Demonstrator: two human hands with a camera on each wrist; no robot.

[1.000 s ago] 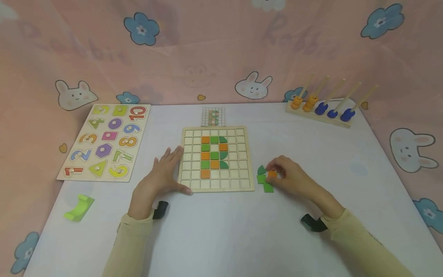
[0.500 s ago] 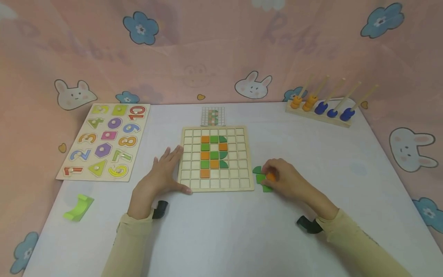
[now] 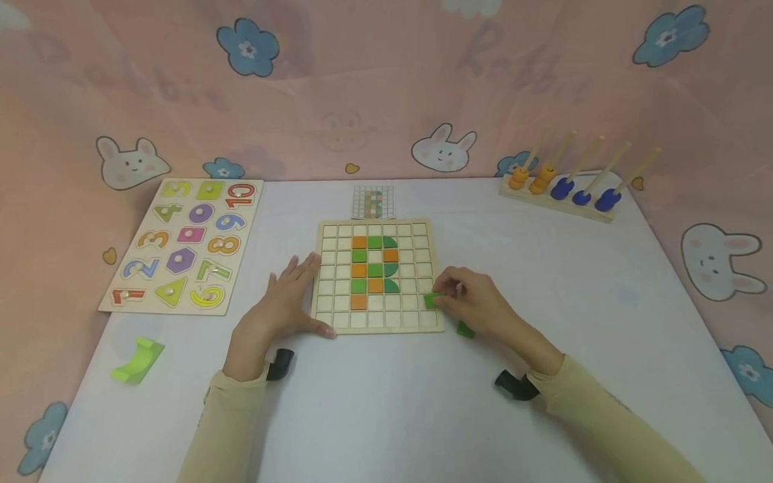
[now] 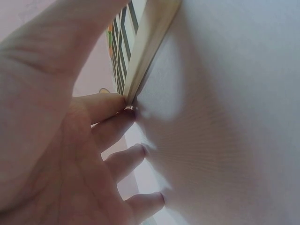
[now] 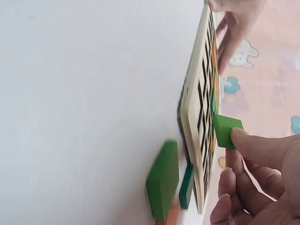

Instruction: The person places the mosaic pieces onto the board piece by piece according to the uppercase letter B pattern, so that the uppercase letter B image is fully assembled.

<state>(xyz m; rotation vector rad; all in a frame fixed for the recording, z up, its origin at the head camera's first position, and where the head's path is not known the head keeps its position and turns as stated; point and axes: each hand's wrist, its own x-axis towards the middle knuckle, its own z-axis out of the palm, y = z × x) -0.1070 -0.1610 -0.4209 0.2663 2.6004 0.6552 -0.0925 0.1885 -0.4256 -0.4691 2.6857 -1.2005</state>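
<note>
My right hand (image 3: 474,298) pinches a green square tile (image 3: 431,300) between thumb and fingertips, over the right border of the wooden grid board (image 3: 378,331). In the right wrist view that green tile stands tilted above the grid. Orange, green and dark green pieces sit in the grid's middle columns, shaped like a letter R. My left hand (image 3: 278,302) rests with straight, spread fingers along the board's left edge, its thumb at the near left corner. Beside the board's right edge lie another green tile (image 5: 162,183), a dark green piece (image 5: 186,186) and a partly hidden orange tile (image 5: 171,215).
Behind the board lies a small pattern card (image 3: 373,202). A number-and-shape puzzle board (image 3: 226,295) is at the left, with a light green curved block (image 3: 138,361) nearer. At the back right stands a peg stand (image 3: 555,199) with orange and blue beads.
My right hand has taken a green square tile from the loose pieces and moved left with it to the board's right border. My left hand has stayed in place.
</note>
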